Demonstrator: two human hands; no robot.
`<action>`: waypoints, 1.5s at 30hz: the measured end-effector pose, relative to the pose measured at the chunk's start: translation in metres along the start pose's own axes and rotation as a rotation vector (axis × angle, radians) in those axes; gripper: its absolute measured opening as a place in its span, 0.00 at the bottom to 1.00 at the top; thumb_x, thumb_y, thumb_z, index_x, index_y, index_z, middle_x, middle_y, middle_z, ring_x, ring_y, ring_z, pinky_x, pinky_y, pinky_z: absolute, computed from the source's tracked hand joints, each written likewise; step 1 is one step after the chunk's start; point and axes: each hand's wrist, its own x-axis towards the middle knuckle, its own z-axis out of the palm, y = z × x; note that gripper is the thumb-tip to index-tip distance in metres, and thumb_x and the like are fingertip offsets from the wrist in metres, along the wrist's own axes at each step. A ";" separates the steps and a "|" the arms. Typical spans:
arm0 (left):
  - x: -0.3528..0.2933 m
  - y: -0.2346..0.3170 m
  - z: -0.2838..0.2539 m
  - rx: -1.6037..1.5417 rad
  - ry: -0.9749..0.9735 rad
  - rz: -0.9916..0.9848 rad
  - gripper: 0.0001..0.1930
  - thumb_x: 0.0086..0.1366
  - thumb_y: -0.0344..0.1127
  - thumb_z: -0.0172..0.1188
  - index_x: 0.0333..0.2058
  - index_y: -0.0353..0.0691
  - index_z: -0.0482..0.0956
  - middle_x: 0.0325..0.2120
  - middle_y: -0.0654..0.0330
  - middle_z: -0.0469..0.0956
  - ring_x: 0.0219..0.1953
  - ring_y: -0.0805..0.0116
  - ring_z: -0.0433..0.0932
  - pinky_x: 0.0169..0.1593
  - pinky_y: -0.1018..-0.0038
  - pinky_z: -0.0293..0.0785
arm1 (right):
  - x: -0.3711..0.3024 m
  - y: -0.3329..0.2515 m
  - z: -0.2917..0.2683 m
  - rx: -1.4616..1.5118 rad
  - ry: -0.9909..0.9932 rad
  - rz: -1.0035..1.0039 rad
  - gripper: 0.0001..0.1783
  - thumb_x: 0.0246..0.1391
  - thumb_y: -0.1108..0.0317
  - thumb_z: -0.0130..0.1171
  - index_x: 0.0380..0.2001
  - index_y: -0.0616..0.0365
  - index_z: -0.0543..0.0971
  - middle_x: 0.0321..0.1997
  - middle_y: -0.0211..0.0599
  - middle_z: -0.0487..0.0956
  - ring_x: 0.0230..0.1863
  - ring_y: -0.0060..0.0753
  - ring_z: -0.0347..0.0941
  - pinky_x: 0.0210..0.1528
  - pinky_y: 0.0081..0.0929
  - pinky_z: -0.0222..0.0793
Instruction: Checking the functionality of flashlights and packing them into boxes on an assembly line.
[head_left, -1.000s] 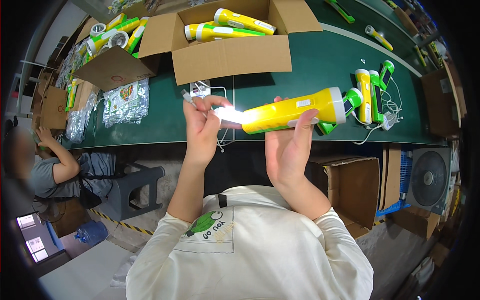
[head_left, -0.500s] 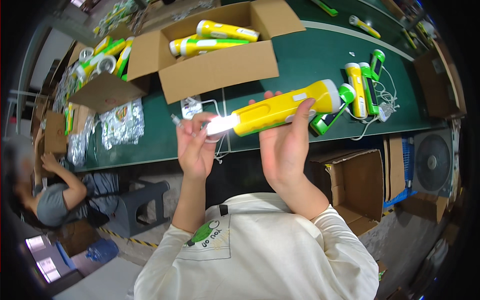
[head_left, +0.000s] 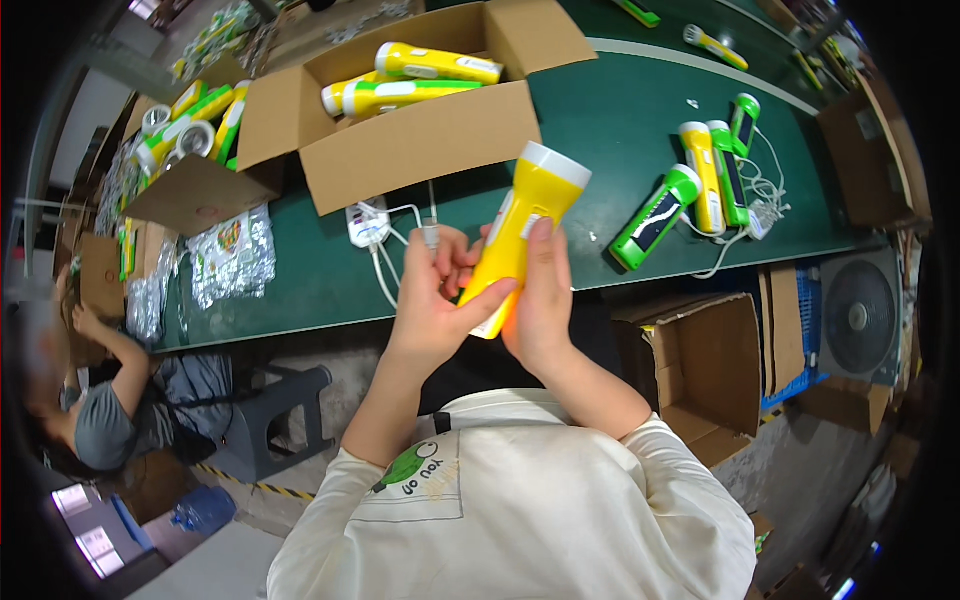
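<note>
A yellow flashlight [head_left: 520,228] is held tilted above the table's near edge, its wide white head up and to the right. My right hand [head_left: 541,300] is wrapped round its body from the right, thumb beside the switch. At the tail end, my left hand [head_left: 432,300] presses its thumb against the body. A white cable plug [head_left: 430,236] sticks up from the curled fingers of that hand. Part of the plug's cord is hidden by the fingers. An orange-red glow shows at the right palm beside the tail, whose end is partly covered.
An open carton [head_left: 420,160] with yellow flashlights stands behind my hands; another carton [head_left: 205,190] is at left. A white power strip [head_left: 367,224] and silver bags [head_left: 232,258] lie nearby. Several flashlights with cords [head_left: 708,180] lie right. A person [head_left: 110,400] sits at far left.
The flashlight has swung from nearly level to steeply tilted, head up. My left hand has moved right onto its tail. The bright white light at the tail no longer shows.
</note>
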 end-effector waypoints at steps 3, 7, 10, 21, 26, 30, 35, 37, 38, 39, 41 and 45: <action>-0.003 0.002 -0.004 -0.143 -0.053 -0.006 0.19 0.58 0.39 0.62 0.35 0.37 0.59 0.26 0.65 0.59 0.27 0.80 0.58 0.30 0.84 0.60 | -0.001 -0.009 -0.001 -0.060 -0.025 0.076 0.24 0.63 0.46 0.39 0.44 0.58 0.62 0.38 0.40 0.70 0.30 0.27 0.72 0.32 0.24 0.71; 0.002 0.014 -0.022 -0.317 -0.190 -0.043 0.15 0.69 0.41 0.43 0.33 0.32 0.66 0.23 0.63 0.65 0.24 0.77 0.65 0.29 0.82 0.66 | -0.005 -0.012 -0.007 -0.094 -0.154 0.262 0.34 0.60 0.38 0.34 0.43 0.63 0.66 0.32 0.44 0.72 0.23 0.33 0.71 0.24 0.29 0.69; 0.004 0.021 -0.028 -0.293 -0.223 -0.188 0.16 0.70 0.38 0.43 0.29 0.31 0.69 0.20 0.60 0.70 0.20 0.76 0.70 0.27 0.81 0.68 | -0.007 -0.013 -0.001 -0.101 -0.084 0.331 0.35 0.60 0.37 0.33 0.44 0.64 0.66 0.29 0.45 0.71 0.19 0.34 0.68 0.20 0.28 0.67; 0.004 0.016 -0.037 -0.268 -0.360 -0.292 0.15 0.67 0.36 0.47 0.24 0.31 0.71 0.19 0.63 0.71 0.24 0.78 0.67 0.31 0.79 0.65 | -0.017 -0.014 -0.012 -0.197 -0.100 0.470 0.36 0.59 0.36 0.33 0.36 0.65 0.68 0.22 0.44 0.71 0.15 0.33 0.68 0.16 0.27 0.67; 0.006 0.013 -0.050 -0.200 -0.434 -0.263 0.16 0.66 0.36 0.48 0.22 0.32 0.71 0.17 0.66 0.67 0.22 0.78 0.63 0.29 0.80 0.62 | -0.018 -0.017 -0.016 -0.255 -0.194 0.506 0.36 0.60 0.37 0.32 0.36 0.66 0.68 0.20 0.45 0.71 0.14 0.34 0.69 0.17 0.28 0.68; 0.009 0.013 -0.058 -0.095 -0.525 -0.288 0.17 0.66 0.37 0.49 0.19 0.34 0.66 0.15 0.67 0.61 0.21 0.77 0.56 0.25 0.78 0.55 | -0.017 -0.016 -0.017 -0.294 -0.198 0.505 0.35 0.61 0.38 0.32 0.38 0.65 0.68 0.23 0.44 0.72 0.17 0.34 0.71 0.18 0.28 0.69; 0.007 0.012 -0.059 -0.069 -0.537 -0.320 0.19 0.66 0.37 0.49 0.17 0.36 0.61 0.14 0.67 0.58 0.20 0.76 0.54 0.24 0.76 0.52 | -0.015 -0.018 -0.023 -0.324 -0.300 0.567 0.31 0.61 0.40 0.33 0.43 0.61 0.67 0.31 0.42 0.73 0.22 0.32 0.73 0.20 0.29 0.73; 0.006 0.009 -0.058 -0.095 -0.523 -0.314 0.19 0.66 0.37 0.49 0.17 0.36 0.62 0.14 0.66 0.58 0.20 0.76 0.55 0.24 0.76 0.53 | -0.012 -0.019 -0.025 -0.333 -0.311 0.577 0.31 0.61 0.41 0.33 0.43 0.61 0.67 0.31 0.42 0.73 0.23 0.32 0.73 0.21 0.29 0.73; 0.006 0.009 -0.058 -0.098 -0.523 -0.316 0.19 0.66 0.37 0.49 0.17 0.36 0.62 0.14 0.66 0.58 0.20 0.76 0.55 0.24 0.76 0.53 | -0.012 -0.019 -0.026 -0.340 -0.322 0.585 0.31 0.61 0.41 0.33 0.43 0.61 0.66 0.30 0.42 0.73 0.23 0.32 0.74 0.21 0.29 0.73; 0.006 0.011 -0.058 -0.085 -0.528 -0.323 0.19 0.66 0.37 0.49 0.17 0.35 0.62 0.14 0.66 0.59 0.20 0.76 0.55 0.24 0.76 0.53 | -0.012 -0.019 -0.025 -0.342 -0.319 0.587 0.31 0.61 0.41 0.33 0.43 0.61 0.66 0.30 0.42 0.73 0.23 0.32 0.74 0.21 0.29 0.73; 0.006 0.010 -0.059 -0.073 -0.530 -0.330 0.19 0.65 0.37 0.49 0.17 0.35 0.62 0.14 0.66 0.59 0.20 0.76 0.55 0.24 0.76 0.53 | -0.014 -0.017 -0.022 -0.301 -0.274 0.554 0.31 0.62 0.41 0.33 0.43 0.61 0.66 0.30 0.42 0.72 0.23 0.32 0.74 0.20 0.29 0.73; 0.003 0.005 -0.056 -0.091 -0.458 -0.286 0.19 0.65 0.37 0.50 0.16 0.35 0.61 0.14 0.65 0.58 0.19 0.75 0.55 0.24 0.76 0.53 | -0.017 -0.010 -0.021 -0.267 -0.233 0.565 0.31 0.62 0.41 0.33 0.43 0.61 0.66 0.30 0.43 0.72 0.22 0.33 0.74 0.20 0.30 0.73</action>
